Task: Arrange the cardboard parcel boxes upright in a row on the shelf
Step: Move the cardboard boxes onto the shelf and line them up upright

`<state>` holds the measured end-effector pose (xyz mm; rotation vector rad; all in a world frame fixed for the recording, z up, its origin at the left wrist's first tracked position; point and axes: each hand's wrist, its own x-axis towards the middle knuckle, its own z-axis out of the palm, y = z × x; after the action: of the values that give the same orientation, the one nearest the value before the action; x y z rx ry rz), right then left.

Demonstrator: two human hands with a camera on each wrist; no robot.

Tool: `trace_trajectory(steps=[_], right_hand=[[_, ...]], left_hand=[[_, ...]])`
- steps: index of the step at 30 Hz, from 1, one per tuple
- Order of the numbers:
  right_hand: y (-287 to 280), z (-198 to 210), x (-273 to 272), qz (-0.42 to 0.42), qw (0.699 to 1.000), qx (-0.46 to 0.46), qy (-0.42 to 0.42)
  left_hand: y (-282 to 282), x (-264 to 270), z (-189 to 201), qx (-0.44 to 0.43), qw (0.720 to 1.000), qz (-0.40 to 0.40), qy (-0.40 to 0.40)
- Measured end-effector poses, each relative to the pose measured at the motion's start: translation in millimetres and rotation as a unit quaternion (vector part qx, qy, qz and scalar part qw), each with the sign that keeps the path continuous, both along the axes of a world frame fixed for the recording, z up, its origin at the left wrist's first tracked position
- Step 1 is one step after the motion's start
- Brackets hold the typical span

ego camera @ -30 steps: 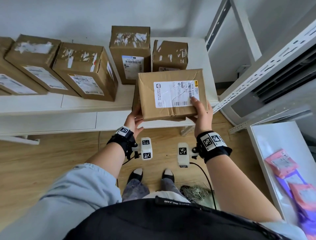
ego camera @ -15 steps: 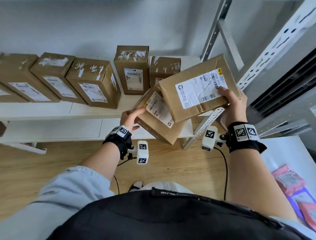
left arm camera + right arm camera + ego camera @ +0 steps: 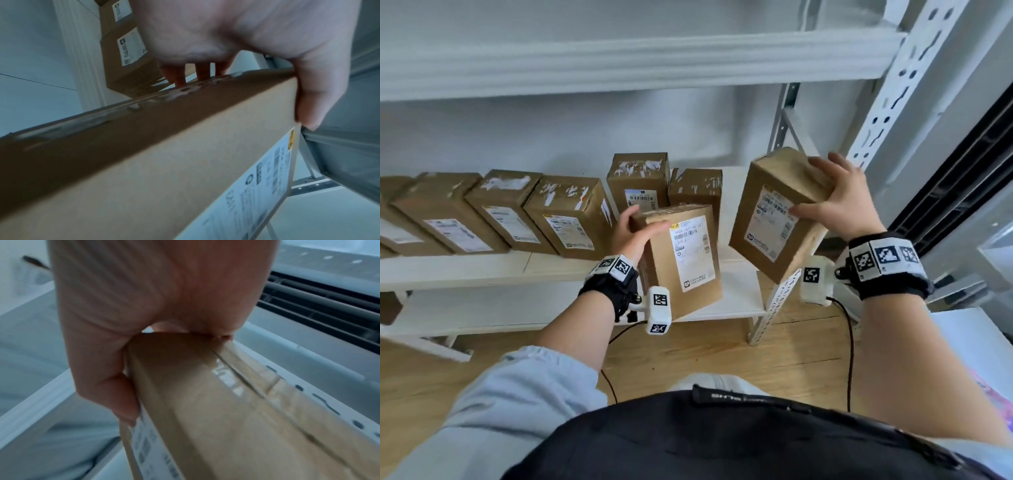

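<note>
My left hand (image 3: 635, 229) grips the top left corner of a labelled cardboard box (image 3: 685, 260), which stands nearly upright at the front of the white shelf (image 3: 482, 270). In the left wrist view the thumb (image 3: 316, 100) lies on the label face and the fingers (image 3: 180, 78) reach over the box (image 3: 164, 154). My right hand (image 3: 832, 195) grips the top of a second labelled box (image 3: 770, 219), held tilted in the air above the shelf's right end; the right wrist view shows this box (image 3: 226, 410) pinched between thumb and fingers. Several more boxes (image 3: 571, 216) stand in a row to the left.
Two boxes (image 3: 638, 181) stand at the back of the shelf behind the held ones. A perforated white upright (image 3: 893, 85) rises just right of my right hand. An upper shelf board (image 3: 619, 65) runs overhead. A white surface with pink packets (image 3: 989, 387) lies at the lower right.
The two boxes, stacked together a second ago, have been separated. My left hand turned its box upright onto the shelf front; my right hand lifted and swung the other box upright to the right.
</note>
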<state>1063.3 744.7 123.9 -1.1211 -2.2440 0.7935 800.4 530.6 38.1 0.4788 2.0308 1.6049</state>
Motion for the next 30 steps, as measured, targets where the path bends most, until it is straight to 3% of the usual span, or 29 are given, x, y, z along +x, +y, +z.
trace_trajectory(steps=[5, 11, 16, 20, 23, 26, 30], right_hand=[[-12.9, -0.2, -39.7, 0.044, 0.982, 0.093, -0.159], [3.6, -1.3, -70.4, 0.103, 0.94, 0.186, -0.268], [10.2, -0.6, -85.9, 0.145, 0.922, 0.176, -0.313], [13.3, -3.7, -88.2, 0.164, 0.919, 0.223, -0.282], [20.4, -6.5, -87.3, 0.201, 0.886, 0.3, -0.29], [32.7, -20.3, -84.4, 0.222, 0.837, 0.326, -0.381], [45.4, -52.7, -77.5, 0.187, 0.821, 0.287, -0.457]], left_hand=[[4.3, -2.5, 16.7, 0.026, 0.998, -0.053, 0.02], [5.7, -7.3, 27.2, 0.04, 0.996, -0.073, 0.023], [4.6, -13.7, 29.2, 0.03, 0.995, -0.091, 0.024], [5.3, -20.7, 36.5, 0.037, 0.995, -0.092, 0.031], [4.1, -27.0, 38.4, 0.049, 0.994, -0.09, 0.028], [5.3, -26.1, 36.9, 0.042, 0.993, -0.107, 0.032], [13.7, -22.1, 34.3, 0.038, 0.992, -0.118, 0.026]])
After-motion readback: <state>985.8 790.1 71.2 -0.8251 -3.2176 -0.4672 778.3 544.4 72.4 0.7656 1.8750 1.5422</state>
